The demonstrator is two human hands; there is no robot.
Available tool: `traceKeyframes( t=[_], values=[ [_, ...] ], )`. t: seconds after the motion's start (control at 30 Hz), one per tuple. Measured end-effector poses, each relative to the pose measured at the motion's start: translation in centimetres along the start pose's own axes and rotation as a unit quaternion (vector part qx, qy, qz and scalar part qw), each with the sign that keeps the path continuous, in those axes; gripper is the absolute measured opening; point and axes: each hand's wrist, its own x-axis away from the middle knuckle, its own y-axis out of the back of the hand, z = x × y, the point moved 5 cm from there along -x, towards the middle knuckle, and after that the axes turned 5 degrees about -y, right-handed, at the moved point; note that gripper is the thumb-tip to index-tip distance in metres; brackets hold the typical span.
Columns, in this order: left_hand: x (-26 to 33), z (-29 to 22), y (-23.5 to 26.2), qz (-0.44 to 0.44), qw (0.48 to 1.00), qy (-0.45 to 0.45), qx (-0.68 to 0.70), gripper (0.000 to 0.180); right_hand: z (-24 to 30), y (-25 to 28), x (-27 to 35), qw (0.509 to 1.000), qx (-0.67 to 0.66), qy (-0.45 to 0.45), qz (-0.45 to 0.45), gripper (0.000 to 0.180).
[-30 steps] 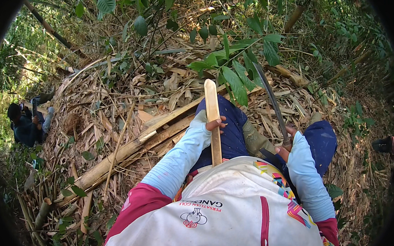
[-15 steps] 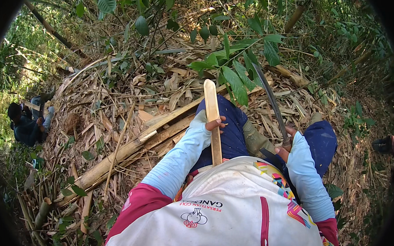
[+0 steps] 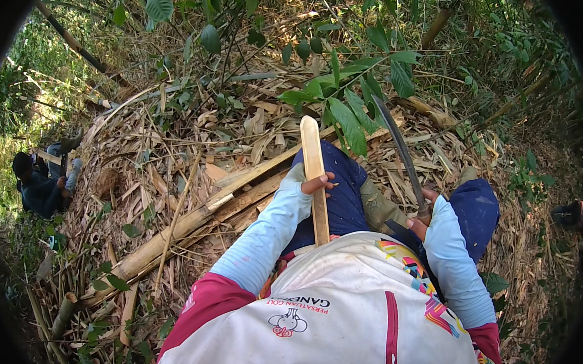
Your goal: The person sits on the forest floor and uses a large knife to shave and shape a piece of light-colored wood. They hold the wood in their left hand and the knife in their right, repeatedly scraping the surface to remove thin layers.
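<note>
The left hand (image 3: 317,182) is gripping a flat, pale bamboo slat (image 3: 314,174), fingers curled round its middle, and is holding it upright in front of the person's chest over the dark blue trousers (image 3: 342,199). The right hand (image 3: 422,215) is closing round the handle of a long, dark, curved knife (image 3: 400,152), whose blade is pointing up and away, well apart from the slat. Compared with a second ago, nothing is shifting: both hands and both things are sitting in the same places, so the work is judged to be pausing, with no cut under way. Beyond the knees, long bamboo poles (image 3: 194,221) are lying across dry leaves (image 3: 169,143). Further left, another person (image 3: 41,187) is crouching in the undergrowth.
</note>
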Motion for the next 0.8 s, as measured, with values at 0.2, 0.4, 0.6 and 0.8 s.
traceKeyframes(
  t=[0.2,0.4,0.6,0.8],
  values=[
    [0.8,-3.3,-1.2,0.068,0.997,-0.026,-0.01,0.061,-0.5,0.0,0.0,1.0,0.006,0.022,-0.001,0.064],
    [2.6,-7.7,-3.5,0.122,0.99,-0.062,-0.029,0.063,0.4,-0.1,0.4,1.0,0.013,0.005,0.001,0.063],
    [3.9,-10.1,-5.0,0.134,0.985,-0.092,-0.066,0.063,0.2,-0.3,0.6,1.0,-0.019,0.013,0.01,0.066],
    [4.6,-11.1,-5.8,0.141,0.981,-0.109,-0.076,0.064,0.7,0.0,0.7,1.0,0.014,-0.01,0.025,0.064]
  ],
)
